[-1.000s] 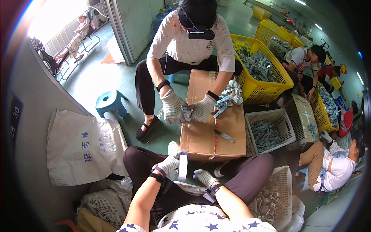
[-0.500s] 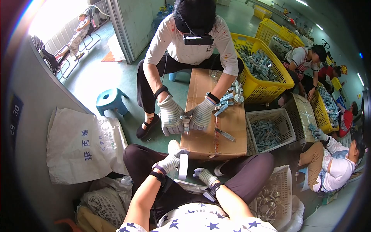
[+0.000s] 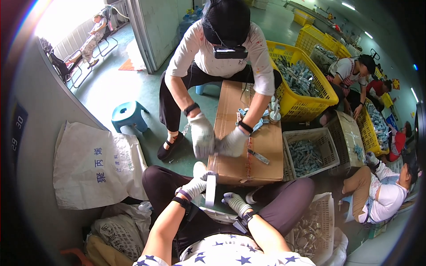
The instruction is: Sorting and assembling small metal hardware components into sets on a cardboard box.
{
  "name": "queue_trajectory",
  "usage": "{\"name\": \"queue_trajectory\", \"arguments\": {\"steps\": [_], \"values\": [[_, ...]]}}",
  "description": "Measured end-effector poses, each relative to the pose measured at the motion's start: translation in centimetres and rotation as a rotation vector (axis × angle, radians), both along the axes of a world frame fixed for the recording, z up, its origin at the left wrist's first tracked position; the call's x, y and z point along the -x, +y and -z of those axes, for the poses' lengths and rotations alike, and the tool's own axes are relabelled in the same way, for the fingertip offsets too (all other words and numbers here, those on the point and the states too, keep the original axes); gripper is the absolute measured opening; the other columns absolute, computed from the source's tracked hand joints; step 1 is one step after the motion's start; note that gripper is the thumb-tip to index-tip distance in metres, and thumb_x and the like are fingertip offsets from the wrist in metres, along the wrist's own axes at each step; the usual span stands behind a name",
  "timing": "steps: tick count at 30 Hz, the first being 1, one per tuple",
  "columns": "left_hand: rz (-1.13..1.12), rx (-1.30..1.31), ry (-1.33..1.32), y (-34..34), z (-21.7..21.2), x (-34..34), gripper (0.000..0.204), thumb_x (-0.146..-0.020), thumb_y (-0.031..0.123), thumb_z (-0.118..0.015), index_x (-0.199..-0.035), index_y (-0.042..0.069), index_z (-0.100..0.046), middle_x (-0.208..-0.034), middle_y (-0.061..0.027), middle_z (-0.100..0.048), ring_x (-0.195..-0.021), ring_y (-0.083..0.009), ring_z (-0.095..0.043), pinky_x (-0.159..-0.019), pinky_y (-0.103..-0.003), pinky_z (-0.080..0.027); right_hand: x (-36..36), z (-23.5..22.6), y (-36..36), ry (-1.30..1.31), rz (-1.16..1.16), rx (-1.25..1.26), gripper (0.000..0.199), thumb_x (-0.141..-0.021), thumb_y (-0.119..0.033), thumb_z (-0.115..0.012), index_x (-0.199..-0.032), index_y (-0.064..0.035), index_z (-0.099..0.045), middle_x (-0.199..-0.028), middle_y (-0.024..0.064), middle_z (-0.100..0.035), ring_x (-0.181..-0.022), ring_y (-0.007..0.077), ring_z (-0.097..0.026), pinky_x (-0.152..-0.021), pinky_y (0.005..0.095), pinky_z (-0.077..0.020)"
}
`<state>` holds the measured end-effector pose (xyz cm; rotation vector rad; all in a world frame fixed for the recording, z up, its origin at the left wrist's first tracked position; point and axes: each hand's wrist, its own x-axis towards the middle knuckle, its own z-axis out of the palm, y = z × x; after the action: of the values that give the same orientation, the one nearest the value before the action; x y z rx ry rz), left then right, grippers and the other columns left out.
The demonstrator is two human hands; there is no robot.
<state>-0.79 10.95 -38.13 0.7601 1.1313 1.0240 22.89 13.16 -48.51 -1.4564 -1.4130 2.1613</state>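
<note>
— Where do we have the tape roll [image 3: 210,189]?

— Our left hand [image 3: 195,187] has its grip closed on it, the roll on edge just off the near edge of the cardboard box [image 3: 248,133], near its left corner.

— And our right hand [image 3: 234,202]?

— Beside the roll, to its right, fingers curled; we cannot tell whether they hold anything. The box's long axis runs away from us, toward the co-worker's gloved hands [image 3: 217,141].

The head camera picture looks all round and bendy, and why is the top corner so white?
Head view: the fisheye lens bends straight edges such as the cardboard box and darkens the rim; daylight from the doorway washes the upper left out to white glare; the gloved left hand holding the tape roll stays sharp.
</note>
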Motion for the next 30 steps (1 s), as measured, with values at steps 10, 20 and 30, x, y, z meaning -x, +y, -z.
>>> {"name": "queue_trajectory", "arguments": {"steps": [10, 20, 30], "values": [[-0.116, 0.278, -0.268, -0.9, -1.1, -0.5, 0.011, -0.094, 0.014, -0.063, -0.085, 0.015, -0.057, -0.075, 0.007, -0.052, -0.066, -0.0094, -0.05, -0.062, -0.026, -0.044, -2.2, -18.1, 14.5, -0.408, -0.017, -1.279, 0.034, -0.082, -0.012, -0.066, -0.115, -0.0052, -0.063, -0.11, 0.0176, -0.066, -0.103, 0.033, -0.063, -0.092, 0.0429, -0.05], [-0.078, 0.138, -0.196, -3.2, 3.7, 0.0, 0.048, -0.079, -0.004, -0.069, -0.124, 0.008, -0.058, -0.102, -0.0012, -0.061, -0.097, -0.0151, -0.055, -0.085, -0.031, -0.047, -1.5, -16.0, 17.9, -1.072, -0.622, -1.24, 0.032, -0.081, -0.025, -0.066, -0.107, -0.0076, -0.063, -0.106, 0.0155, -0.065, -0.098, 0.0331, -0.066, -0.084, 0.0466, -0.0528], [0.003, 0.061, 0.025, -4.7, -1.7, -1.3, 0.051, -0.075, -0.012, -0.059, -0.122, 0.006, -0.059, -0.102, -0.0016, -0.062, -0.098, -0.0149, -0.056, -0.088, -0.028, -0.048, -2.7, -15.3, 17.7, -1.027, -0.616, -1.295, 0.029, -0.083, -0.021, -0.063, -0.109, -0.0077, -0.06, -0.104, 0.0171, -0.064, -0.094, 0.0358, -0.066, -0.081, 0.0489, -0.0524]]}}
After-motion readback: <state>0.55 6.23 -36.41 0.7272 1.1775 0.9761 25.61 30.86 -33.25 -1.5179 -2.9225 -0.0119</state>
